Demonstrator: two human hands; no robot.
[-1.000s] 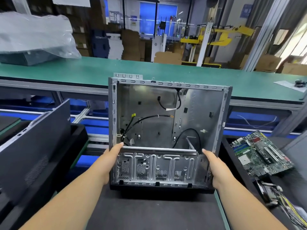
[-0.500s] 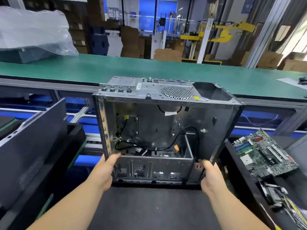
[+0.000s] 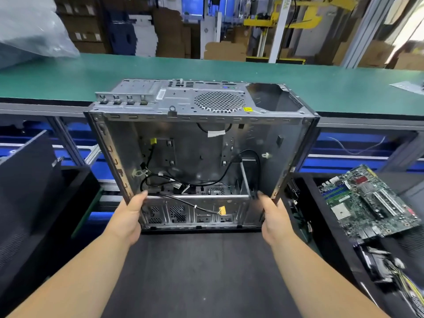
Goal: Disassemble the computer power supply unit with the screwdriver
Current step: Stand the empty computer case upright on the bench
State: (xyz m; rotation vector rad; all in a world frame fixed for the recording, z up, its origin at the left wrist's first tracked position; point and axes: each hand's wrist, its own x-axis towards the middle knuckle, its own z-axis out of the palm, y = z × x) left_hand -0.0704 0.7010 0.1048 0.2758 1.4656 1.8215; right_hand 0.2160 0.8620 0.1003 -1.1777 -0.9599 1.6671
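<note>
Now both hands, left hand (image 3: pixel 128 216) and right hand (image 3: pixel 274 218), grip the open computer case (image 3: pixel 199 143) at the dark mat's (image 3: pixel 195 271) far edge; a motherboard (image 3: pixel 367 203) lies right, black panel (image 3: pixel 25 180) left.

I see my left hand (image 3: pixel 128 218) and right hand (image 3: pixel 274 218) gripping the lower side edges of an empty computer case (image 3: pixel 202 143), its open side toward me, on the dark worktop (image 3: pixel 195 271). Loose black cables (image 3: pixel 174 182) lie between my hands. A motherboard (image 3: pixel 367 203) lies right of my right hand.

Green workbench (image 3: pixel 229 72) fronts stacked cardboard boxes (image 3: pixel 174 31).
</note>
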